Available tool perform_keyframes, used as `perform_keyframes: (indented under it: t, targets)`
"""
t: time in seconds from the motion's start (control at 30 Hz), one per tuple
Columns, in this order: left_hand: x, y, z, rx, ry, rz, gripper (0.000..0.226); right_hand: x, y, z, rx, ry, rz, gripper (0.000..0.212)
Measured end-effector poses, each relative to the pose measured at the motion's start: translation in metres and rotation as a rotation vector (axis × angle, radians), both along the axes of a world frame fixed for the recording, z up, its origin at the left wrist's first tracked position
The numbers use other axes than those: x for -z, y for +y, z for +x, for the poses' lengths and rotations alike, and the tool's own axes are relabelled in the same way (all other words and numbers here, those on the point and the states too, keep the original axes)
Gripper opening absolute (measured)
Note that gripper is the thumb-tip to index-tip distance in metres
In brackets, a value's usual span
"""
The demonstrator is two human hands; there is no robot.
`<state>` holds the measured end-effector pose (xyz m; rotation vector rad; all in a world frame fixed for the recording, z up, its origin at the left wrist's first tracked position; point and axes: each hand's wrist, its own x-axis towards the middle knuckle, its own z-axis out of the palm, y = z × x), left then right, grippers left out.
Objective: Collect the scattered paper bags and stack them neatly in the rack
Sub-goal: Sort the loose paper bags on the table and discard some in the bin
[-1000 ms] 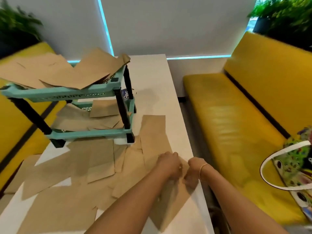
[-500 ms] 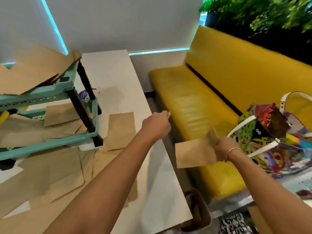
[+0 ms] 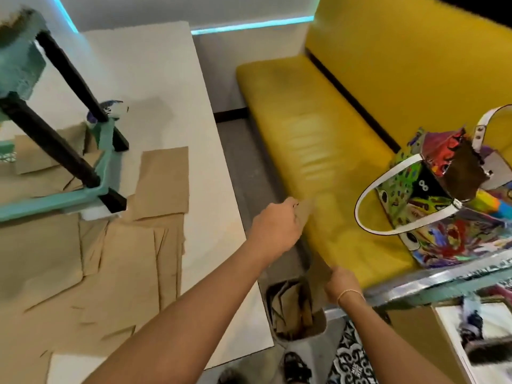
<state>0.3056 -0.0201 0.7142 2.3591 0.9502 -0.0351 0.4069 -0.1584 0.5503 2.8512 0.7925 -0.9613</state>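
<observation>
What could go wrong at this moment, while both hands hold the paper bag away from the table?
1. The left hand and right hand hold the paper bag over the gap beside the table; if it slips, it may drop into the open bag on the floor.
2. Pulling from both ends might tear it.
3. The loose bags near the table edge could be swept off by the forearm.
</observation>
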Motion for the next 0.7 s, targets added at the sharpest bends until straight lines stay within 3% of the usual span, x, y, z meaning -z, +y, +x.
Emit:
perform_keyframes:
  t: [0.23,0.37,0.53,0.6,0.7]
  targets:
    - [0.033,-0.007,0.014,-0.090,0.115,-0.103,0.035,0.038,0.007,0.007,-0.065,0.266,-0.052,0.038]
    - [0.041,-0.005,0.020,-0.120,0.148,-0.170,0.038,0.027,0.015,0.024,0.005,0.370,0.093,0.052]
    - [0.035,-0.001,0.025,-0.201,0.029,-0.339,0.032,0.004,0.034,0.061,0.288,0.472,0.416,0.081]
    - [0.029,0.003,0.026,-0.259,-0.052,-0.441,0.026,-0.008,0.038,0.073,0.433,0.580,0.601,0.072]
    - [0.025,0.009,0.024,-0.343,-0.128,-0.464,0.022,-0.023,0.039,0.084,0.522,0.862,0.726,0.045]
